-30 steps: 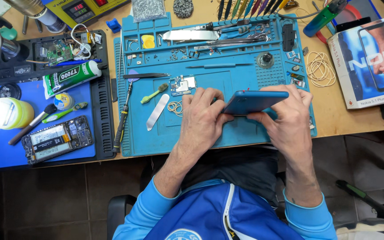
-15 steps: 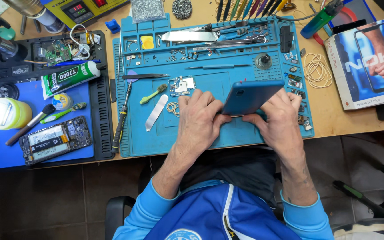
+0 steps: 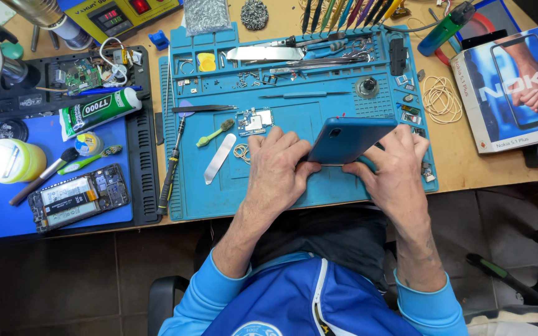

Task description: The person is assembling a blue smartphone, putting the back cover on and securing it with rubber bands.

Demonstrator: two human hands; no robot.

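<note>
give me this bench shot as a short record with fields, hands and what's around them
left hand: grips lower left edge of the blue phone
right hand: holds the phone's right side from below
phone: tilted, back side up, above the blue repair mat
near left hand: metal spudger, small circuit board
far left: opened phone with battery showing, glue tube

- A phone repair workbench.
- A blue repair mat holds tweezers, tiny screws and small parts.
- An opened phone shows its battery.
- A glue tube lies near a circuit board.
</note>
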